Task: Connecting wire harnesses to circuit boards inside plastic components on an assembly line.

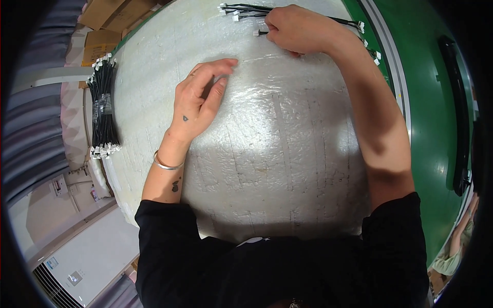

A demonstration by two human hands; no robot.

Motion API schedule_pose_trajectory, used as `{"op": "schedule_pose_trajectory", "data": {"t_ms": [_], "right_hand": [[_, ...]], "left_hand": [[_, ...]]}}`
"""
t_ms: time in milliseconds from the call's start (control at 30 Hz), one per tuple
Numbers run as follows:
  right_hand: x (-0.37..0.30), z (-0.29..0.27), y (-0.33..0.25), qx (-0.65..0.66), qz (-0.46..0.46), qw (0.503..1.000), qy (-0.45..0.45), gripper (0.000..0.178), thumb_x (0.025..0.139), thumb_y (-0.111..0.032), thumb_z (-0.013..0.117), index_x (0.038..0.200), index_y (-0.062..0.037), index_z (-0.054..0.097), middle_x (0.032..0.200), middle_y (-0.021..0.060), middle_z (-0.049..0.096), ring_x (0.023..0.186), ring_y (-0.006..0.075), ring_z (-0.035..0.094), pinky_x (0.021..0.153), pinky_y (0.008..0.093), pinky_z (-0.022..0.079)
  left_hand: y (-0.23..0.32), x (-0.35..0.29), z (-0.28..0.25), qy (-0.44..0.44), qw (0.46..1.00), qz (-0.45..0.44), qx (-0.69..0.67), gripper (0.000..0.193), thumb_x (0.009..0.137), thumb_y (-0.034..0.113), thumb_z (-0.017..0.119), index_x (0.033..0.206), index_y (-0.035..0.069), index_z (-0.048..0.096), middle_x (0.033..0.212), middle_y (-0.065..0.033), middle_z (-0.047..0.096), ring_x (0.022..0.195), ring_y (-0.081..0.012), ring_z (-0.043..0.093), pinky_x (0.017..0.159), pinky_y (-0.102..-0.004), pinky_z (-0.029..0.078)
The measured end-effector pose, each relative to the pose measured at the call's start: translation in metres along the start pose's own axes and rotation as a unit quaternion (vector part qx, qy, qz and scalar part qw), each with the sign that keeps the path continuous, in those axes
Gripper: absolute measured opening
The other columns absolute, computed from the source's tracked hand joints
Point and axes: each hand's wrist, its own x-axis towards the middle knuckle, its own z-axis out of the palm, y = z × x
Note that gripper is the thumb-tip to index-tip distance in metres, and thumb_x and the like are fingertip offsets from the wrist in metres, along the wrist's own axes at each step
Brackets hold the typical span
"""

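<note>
A: Where are the cables, and what are the hands doing?

B: Loose black cables (287,14) lie at the top of the frame; the right hand (295,29) has its grip clenched on one cable's white plug. The left hand (201,97) rests released on the desk (267,138).

A: How would they handle?

B: Probably light, limp and thin; best taken at the stiff plug. A tied bundle (103,108) lies at left.

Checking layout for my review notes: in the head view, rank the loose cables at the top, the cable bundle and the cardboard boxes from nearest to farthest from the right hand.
From the right hand:
1. Loose cables, under and beside the hand at the top of the table.
2. Cable bundle, at the table's left edge.
3. Cardboard boxes, beyond the left edge; too close to the bundle to rank firmly.
</note>
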Motion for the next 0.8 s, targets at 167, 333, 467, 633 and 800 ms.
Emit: {"op": "schedule_pose_trajectory", "data": {"t_ms": [167,333,467,633,800], "right_hand": [[-0.004,-0.012,-0.010,-0.086,0.003,0.996,-0.037,0.026,0.081,-0.012,0.052,0.089,0.0073,0.067,0.089,0.0270,0.065,0.087,0.0379,0.064,0.078,0.0422,0.049],[-0.021,0.002,0.000,-0.096,-0.097,0.987,0.084,0.026,0.082,-0.012,0.051,0.089,0.0067,0.067,0.089,0.0270,0.065,0.088,0.0379,0.064,0.079,0.0423,0.049],[-0.002,-0.012,-0.011,-0.087,0.023,0.994,-0.061,0.027,0.083,-0.015,0.052,0.090,0.0060,0.067,0.093,0.0250,0.066,0.091,0.0366,0.064,0.080,0.0408,0.049],[0.001,0.005,0.006,0.015,-0.004,1.000,-0.004,0.020,0.082,-0.013,0.047,0.074,0.0021,0.056,0.057,0.0133,0.059,0.051,0.0233,0.059,0.054,0.0368,0.046],[0.000,0.004,0.001,0.022,0.004,1.000,-0.014,0.020,0.082,-0.013,0.047,0.072,0.0023,0.055,0.055,0.0127,0.057,0.050,0.0231,0.058,0.054,0.0370,0.046]], "left_hand": [[0.000,0.000,0.005,-0.041,0.986,0.144,0.079,0.020,0.074,-0.009,0.054,0.081,0.004,0.068,0.112,-0.0063,0.066,0.103,-0.0233,0.058,0.083,-0.0310,0.048],[-0.003,0.000,0.000,-0.074,0.979,0.164,0.092,0.013,0.080,-0.007,0.056,0.083,0.001,0.065,0.116,-0.0086,0.064,0.107,-0.0221,0.057,0.085,-0.0305,0.047],[-0.006,-0.007,0.000,-0.037,0.999,0.036,0.004,0.018,0.080,-0.009,0.053,0.091,0.004,0.061,0.110,-0.0078,0.066,0.095,-0.0159,0.060,0.083,-0.0250,0.046],[-0.011,-0.001,0.000,0.039,0.969,-0.058,-0.237,0.011,0.090,-0.004,0.050,0.096,0.003,0.056,0.117,-0.0152,0.060,0.106,-0.0183,0.056,0.093,-0.0311,0.045],[-0.026,0.001,-0.012,0.084,0.951,-0.093,-0.283,0.012,0.089,-0.005,0.051,0.094,0.002,0.059,0.118,-0.0153,0.060,0.107,-0.0184,0.056,0.092,-0.0304,0.044]]}}
